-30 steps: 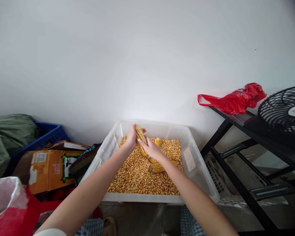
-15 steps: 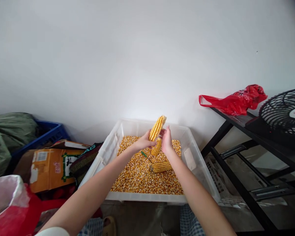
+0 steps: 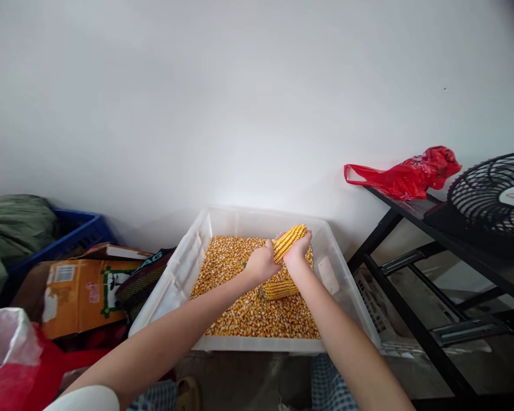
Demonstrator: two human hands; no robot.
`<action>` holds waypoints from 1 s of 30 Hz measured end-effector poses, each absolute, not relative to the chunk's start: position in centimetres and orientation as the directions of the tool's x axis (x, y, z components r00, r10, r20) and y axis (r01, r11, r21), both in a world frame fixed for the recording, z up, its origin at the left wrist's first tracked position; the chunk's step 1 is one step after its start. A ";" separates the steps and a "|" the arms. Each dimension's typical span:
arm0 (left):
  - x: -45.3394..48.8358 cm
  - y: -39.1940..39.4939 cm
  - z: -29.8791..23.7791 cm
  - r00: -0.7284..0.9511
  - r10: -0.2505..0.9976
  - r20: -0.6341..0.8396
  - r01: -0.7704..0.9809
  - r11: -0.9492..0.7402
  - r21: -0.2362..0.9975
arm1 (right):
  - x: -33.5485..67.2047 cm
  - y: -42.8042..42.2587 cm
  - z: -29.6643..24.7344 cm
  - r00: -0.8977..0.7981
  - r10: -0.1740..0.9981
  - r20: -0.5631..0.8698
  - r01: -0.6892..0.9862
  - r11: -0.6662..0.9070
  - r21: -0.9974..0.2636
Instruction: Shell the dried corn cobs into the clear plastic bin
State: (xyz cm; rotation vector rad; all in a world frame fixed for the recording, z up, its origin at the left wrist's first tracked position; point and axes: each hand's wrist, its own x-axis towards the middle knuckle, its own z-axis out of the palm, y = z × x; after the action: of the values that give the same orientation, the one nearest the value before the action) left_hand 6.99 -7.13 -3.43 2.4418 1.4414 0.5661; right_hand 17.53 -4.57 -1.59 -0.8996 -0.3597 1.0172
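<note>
A white plastic tub (image 3: 184, 279) on the floor holds a bed of loose yellow corn kernels (image 3: 257, 314). Over its far right part both hands grip one corn cob (image 3: 290, 241), which tilts up to the right. My left hand (image 3: 263, 264) is closed round the cob's lower end. My right hand (image 3: 297, 251) is wrapped round its upper half. Just below the hands a second cob (image 3: 278, 290) lies on the kernels.
Left of the tub stand a cardboard box (image 3: 79, 295), a blue crate (image 3: 71, 234) with green cloth and a red and white bag (image 3: 12, 365). On the right, a black metal rack (image 3: 415, 268) carries a red plastic bag (image 3: 405, 174) and a black fan (image 3: 492, 194).
The cob was raised and turned from leaning left to pointing up right, then lowered toward the kernels. My right hand let go briefly and now grips it again. A green-handled tool seen earlier is hidden.
</note>
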 end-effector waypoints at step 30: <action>6.0 -6.7 -1.9 0.713 0.701 0.015 0.081 -0.104 0.991 | 20.5 -3.8 -1.0 0.641 0.736 0.216 -0.109 0.366 -0.924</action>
State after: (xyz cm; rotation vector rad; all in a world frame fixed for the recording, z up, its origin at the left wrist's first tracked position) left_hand 6.00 -6.74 -1.94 1.6125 0.6471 0.5883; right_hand 20.53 -3.83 -0.95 -1.0652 -0.6966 0.6036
